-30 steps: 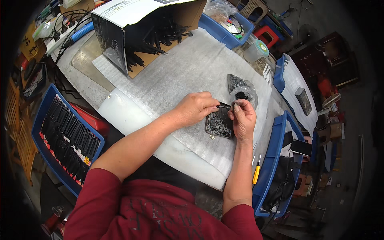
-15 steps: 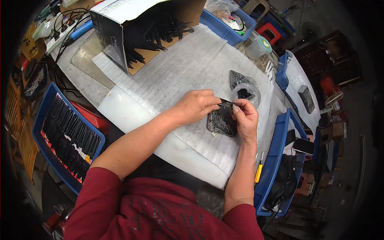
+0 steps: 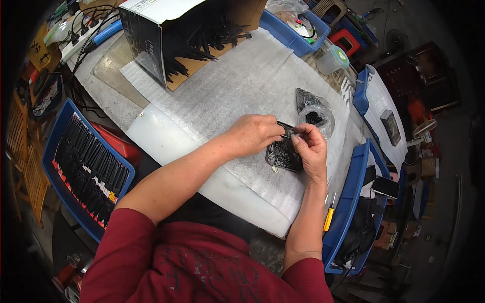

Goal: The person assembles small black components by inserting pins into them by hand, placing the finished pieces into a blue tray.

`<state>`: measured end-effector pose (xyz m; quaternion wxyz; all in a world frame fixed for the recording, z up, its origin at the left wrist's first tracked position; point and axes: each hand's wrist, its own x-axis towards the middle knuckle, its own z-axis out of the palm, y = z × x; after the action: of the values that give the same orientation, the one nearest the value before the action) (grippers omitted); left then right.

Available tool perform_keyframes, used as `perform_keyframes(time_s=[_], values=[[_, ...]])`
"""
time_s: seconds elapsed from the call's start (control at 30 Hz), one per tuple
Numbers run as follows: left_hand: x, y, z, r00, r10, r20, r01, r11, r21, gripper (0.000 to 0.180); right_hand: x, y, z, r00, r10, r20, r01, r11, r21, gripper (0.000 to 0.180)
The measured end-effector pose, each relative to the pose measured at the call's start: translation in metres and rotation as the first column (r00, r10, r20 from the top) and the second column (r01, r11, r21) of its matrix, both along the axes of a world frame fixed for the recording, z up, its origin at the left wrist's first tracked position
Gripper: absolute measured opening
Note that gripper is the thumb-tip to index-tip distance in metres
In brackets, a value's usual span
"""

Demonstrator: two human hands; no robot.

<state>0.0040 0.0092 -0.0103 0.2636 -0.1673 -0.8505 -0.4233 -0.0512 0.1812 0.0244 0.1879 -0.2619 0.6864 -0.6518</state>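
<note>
Fingers (image 3: 309,131) have drawn closer together over the black tray (image 3: 294,168).

The white sheet (image 3: 242,78) is brightly lit, with a soft sheen. The floor (image 3: 443,192) at right is dimly lit. Outer edges are bent, and corners blackened.

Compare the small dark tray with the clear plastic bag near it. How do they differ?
The tray is dark with a round-cornered shape; the bag is see-through and crumpled.
The tray holds thin silvery pieces; the bag's mouth shows something black.
The right hand partly covers the tray in this view; the bag lies farther out from the person.
Both rest on the pale sheet.
</note>
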Motion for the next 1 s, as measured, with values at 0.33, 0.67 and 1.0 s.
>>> perform_keyframes(time_s=[0.33,0.67,1.0], values=[[0.001,0.001,-0.001,1.0,-0.016,-0.015,0.015,1.0,-0.009,0.012,0.006,-0.011,-0.004,0.992,-0.037,-0.125,0.042,0.998,0.04,0.017],[0.0,0.0,0.001,0.998,-0.006,0.066,0.003,0.999,0.049,0.012,0.003,-0.009,-0.004,0.989,-0.141,-0.054,0.144,0.988,0.062,0.01],[0.0,0.001,0.0,0.999,-0.013,0.044,0.01,0.997,0.07,0.012,0.0,-0.007,-0.015,0.98,-0.07,-0.184,0.112,0.968,0.225,0.015]])
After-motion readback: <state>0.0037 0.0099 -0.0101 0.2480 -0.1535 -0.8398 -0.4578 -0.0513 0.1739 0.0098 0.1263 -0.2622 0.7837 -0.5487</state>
